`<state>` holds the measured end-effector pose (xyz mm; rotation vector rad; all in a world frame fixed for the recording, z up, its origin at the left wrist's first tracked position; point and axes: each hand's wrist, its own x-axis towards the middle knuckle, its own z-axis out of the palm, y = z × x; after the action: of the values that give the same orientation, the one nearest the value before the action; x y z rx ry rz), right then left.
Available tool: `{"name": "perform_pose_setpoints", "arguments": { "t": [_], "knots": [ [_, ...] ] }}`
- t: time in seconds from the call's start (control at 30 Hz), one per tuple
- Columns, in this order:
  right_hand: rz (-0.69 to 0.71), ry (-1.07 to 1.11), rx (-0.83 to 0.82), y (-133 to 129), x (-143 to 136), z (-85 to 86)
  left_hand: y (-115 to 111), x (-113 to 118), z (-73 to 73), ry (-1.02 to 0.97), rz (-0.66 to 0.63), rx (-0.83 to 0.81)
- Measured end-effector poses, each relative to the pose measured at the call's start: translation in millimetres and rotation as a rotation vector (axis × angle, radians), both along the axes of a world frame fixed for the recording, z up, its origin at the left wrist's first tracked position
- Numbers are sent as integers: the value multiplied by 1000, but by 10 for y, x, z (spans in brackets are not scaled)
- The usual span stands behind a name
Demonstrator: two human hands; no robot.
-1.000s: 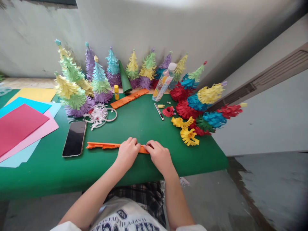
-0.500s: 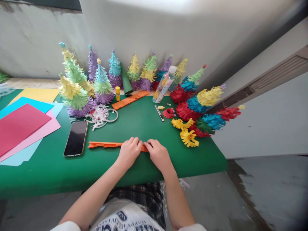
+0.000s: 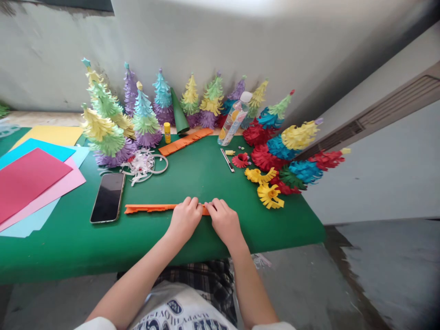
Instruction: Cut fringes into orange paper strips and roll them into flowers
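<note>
A long, narrow orange paper strip (image 3: 147, 208) lies along the green table near its front edge, with small cuts or folds on its left part. My left hand (image 3: 186, 215) is closed on the strip right of its middle. Beside it, my right hand (image 3: 223, 220) pinches the strip's right end, thumb towards the left hand. A small piece of orange shows between the two hands; the fingertips are partly hidden. Farther back lies a wider orange fringed strip (image 3: 185, 142), next to a yellow glue stick (image 3: 167, 133) and a green paper cone (image 3: 179, 112).
A phone (image 3: 107, 198) lies left of the strip, below white scraps and a tape ring (image 3: 158, 164). Coloured sheets (image 3: 30, 181) cover the left side. Several fringed paper trees (image 3: 146, 121) line the back. A bottle (image 3: 234, 119), cutter (image 3: 227, 160) and yellow curls (image 3: 270, 196) are right.
Both hands keep their hold on the orange strip and have barely moved. The strip's left end sits slightly lower and more to the left; the whole view has shifted slightly.
</note>
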<state>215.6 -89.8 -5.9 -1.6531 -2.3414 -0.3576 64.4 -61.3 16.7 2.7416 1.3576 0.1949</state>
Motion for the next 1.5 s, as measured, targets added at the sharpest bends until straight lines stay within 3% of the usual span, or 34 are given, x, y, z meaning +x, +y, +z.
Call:
{"name": "perform_pose_setpoints", "arguments": {
  "t": [0.4, 0.7, 1.03, 1.5],
  "knots": [
    [24, -5, 18, -122, -15, 3, -110, 31, -24, 62, -26, 71],
    [-22, 84, 59, -220, -60, -88, -310, 40, -131, 111, -13, 155],
    [-34, 90, 47, -298, -98, -145, -390, 76, -235, 108, 8, 212],
    [-38, 84, 51, -389, -164, -95, -437, 26, -180, 0, 59, 261]
  ]
}}
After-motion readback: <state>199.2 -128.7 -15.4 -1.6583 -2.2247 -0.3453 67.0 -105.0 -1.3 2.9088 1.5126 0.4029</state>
